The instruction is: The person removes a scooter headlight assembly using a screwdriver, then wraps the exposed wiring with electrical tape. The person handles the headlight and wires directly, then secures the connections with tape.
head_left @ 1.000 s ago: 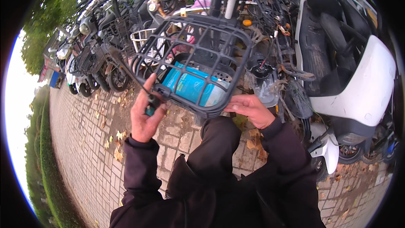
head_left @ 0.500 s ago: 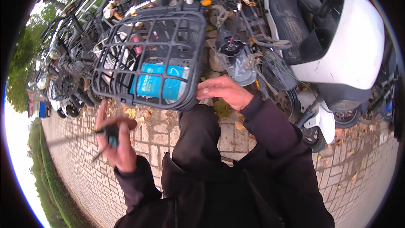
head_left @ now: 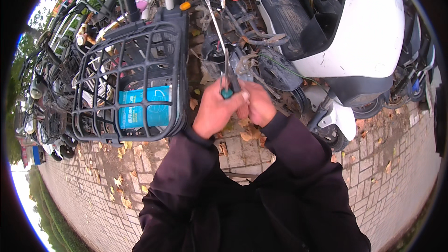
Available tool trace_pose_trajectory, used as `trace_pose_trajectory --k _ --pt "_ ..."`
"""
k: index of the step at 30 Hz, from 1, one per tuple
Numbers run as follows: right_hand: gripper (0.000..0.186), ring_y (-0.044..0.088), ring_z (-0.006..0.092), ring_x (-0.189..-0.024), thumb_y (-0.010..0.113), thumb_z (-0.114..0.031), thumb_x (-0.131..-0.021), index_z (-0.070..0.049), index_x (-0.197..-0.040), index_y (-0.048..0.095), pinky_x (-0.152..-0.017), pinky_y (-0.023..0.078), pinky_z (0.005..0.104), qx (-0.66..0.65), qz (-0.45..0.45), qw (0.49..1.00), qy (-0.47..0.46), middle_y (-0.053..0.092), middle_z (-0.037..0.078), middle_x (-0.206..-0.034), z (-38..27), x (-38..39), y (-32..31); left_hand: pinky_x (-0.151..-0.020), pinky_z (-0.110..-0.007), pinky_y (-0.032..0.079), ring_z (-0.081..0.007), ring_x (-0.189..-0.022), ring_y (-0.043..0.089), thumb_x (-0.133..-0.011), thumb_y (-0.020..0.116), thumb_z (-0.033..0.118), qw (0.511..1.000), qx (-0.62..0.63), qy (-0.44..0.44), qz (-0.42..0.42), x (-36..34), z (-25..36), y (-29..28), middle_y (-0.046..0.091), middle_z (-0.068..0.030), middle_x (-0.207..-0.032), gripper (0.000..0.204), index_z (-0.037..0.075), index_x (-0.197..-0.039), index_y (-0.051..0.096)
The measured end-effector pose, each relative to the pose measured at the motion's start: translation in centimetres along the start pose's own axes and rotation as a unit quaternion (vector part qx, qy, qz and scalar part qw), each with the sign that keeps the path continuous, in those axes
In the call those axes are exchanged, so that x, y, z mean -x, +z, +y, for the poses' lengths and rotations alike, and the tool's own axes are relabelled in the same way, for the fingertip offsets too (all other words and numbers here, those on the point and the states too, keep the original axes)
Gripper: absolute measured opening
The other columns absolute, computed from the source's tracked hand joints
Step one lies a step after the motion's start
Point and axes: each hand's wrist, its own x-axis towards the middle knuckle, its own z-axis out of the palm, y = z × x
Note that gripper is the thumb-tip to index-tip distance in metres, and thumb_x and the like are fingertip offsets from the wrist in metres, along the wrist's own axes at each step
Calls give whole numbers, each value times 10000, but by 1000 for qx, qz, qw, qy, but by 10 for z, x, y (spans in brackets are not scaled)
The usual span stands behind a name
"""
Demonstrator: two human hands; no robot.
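My two hands meet in front of me, to the right of a black bicycle basket (head_left: 179, 88). My left hand (head_left: 210, 110) is closed around tools, with a teal handle end (head_left: 227, 94) showing by its thumb. A long metal screwdriver shaft (head_left: 214, 21) points up and away from the hands, its flat tip farthest off. A second thin shaft stands close to it, partly overlapping. My right hand (head_left: 260, 105) closes against a dark handle (head_left: 236, 86) between the palms. The fingers hide which handle belongs to which shaft.
A blue printed packet (head_left: 144, 107) lies in the basket. Dirty vehicle parts and loose wires (head_left: 266, 42) lie ahead. At the right stands a white scooter (head_left: 364, 32); parked bikes (head_left: 51, 88) crowd the left. Fallen leaves dot the paving (head_left: 238, 154).
My left hand has brought the tools from the lower left to my right hand. My right hand has left the basket's edge and closed. The view has shifted, so the basket sits farther left.
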Motion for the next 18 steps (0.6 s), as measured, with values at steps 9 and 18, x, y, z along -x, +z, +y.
trace_pose_trajectory --k 9,18 --pt "596 676 154 -1090 572 -414 -1144 11 -1557 507 -878 595 329 189 123 974 -28 669 93 -1288 2 41 -19 -876 -279 528 -92 -938 657 -1035 733 153 993 45 -109 11 -33 -88 -7 716 -9 -1046 222 20 -1210 703" --pt "265 542 92 -750 681 -96 -1050 57 -1262 634 -665 446 279 147 -8 987 64 611 14 -869 -22 77 -58 -611 -271 527 -130 -714 685 -1079 705 292 988 -48 -123 79 -27 -100 -30 714 -69 -956 276 23 -1102 646"
